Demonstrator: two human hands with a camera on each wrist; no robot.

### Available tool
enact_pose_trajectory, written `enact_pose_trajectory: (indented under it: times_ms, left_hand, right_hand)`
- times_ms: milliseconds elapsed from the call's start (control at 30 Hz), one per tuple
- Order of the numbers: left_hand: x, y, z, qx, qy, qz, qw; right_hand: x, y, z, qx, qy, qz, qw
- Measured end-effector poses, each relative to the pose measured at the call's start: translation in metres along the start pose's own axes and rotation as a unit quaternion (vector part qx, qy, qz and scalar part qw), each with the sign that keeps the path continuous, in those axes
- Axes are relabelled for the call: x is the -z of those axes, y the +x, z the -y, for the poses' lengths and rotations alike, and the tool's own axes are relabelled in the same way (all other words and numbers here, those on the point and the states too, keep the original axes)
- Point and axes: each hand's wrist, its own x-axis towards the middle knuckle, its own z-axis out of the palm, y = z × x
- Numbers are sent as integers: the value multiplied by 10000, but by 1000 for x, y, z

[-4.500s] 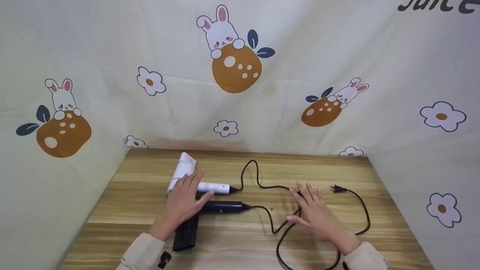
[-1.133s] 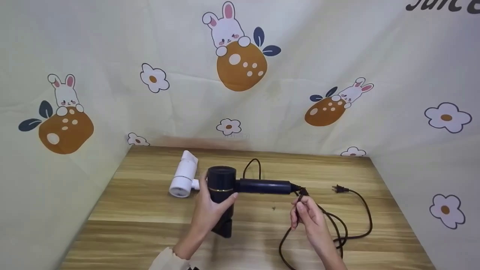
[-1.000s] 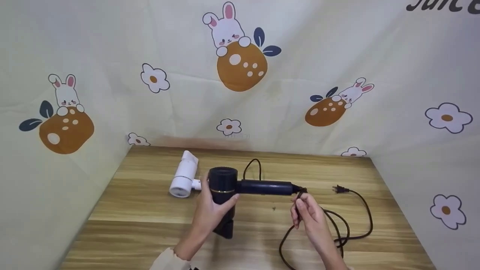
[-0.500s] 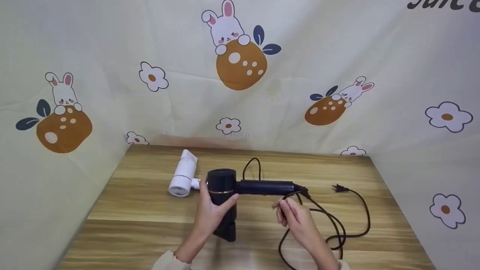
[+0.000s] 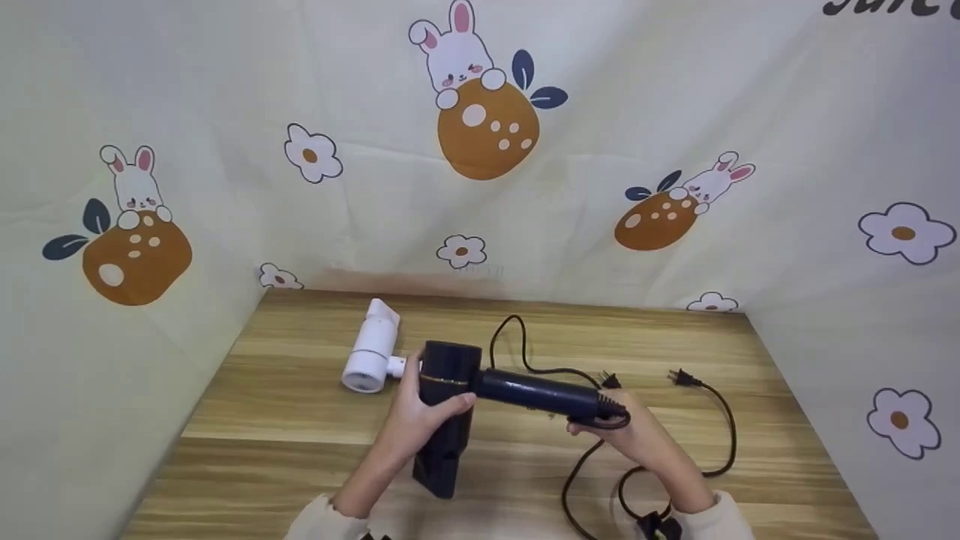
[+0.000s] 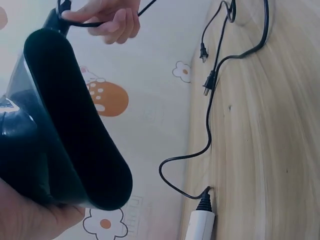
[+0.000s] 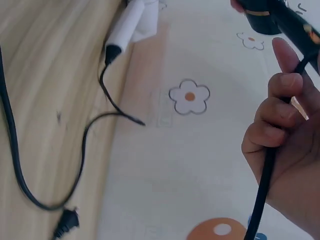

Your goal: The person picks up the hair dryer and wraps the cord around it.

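My left hand [image 5: 420, 416] grips the barrel of a dark hair dryer [image 5: 450, 364], held up off the table with its nozzle toward me. The handle [image 5: 536, 394] points right and slopes down a little. At the handle's end my right hand [image 5: 637, 431] has its fingers curled round the black power cord [image 7: 262, 195], which bends back in a loop there. The nozzle's wide dark mouth [image 6: 75, 125] fills much of the left wrist view. Behind my left hand a white hair dryer [image 5: 369, 349] lies on the table, its handle mostly hidden.
Two plugs, one [image 5: 611, 380] beside my right hand and another [image 5: 684, 377] farther right, lie on the wooden table [image 5: 285, 420]. Loose cord [image 5: 577, 480] loops across its front right. A printed cloth [image 5: 360, 217] stands close behind the table and along both sides.
Earlier both hands were spread over the things; the dark dryer has since been lifted. In the last half second its handle end dipped, and my right hand moved right with the cord.
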Motion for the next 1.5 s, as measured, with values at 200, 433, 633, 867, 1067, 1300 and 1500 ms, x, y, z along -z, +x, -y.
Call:
enact_pose_trajectory:
  times_ms: [200, 433, 633, 867, 1067, 1300, 1500]
  left_hand:
    - [3, 0, -1, -56, 394, 315, 9987]
    - [-2, -1, 3, -13, 779, 192, 9968]
    - [-4, 0, 5, 118, 712, -281, 9970]
    - [-4, -1, 3, 156, 338, -832, 9958]
    - [-4, -2, -2, 264, -198, -955, 9949]
    - [-4, -2, -8, 441, -778, -903, 9919]
    - [-4, -3, -10, 664, -1091, -739, 9891]
  right_hand:
    - [24, 6, 12, -122, -1139, 372, 9927]
    - [31, 10, 35, -526, -1565, 229, 9860]
    - [25, 5, 50, -165, -2050, -31, 9786]
    - [17, -2, 56, 86, -1754, -9, 9845]
    - [10, -6, 47, 358, -1514, 2, 9878]
    - [1, -11, 32, 257, -930, 288, 9949]
    - [-5, -9, 18, 3, -646, 566, 9963]
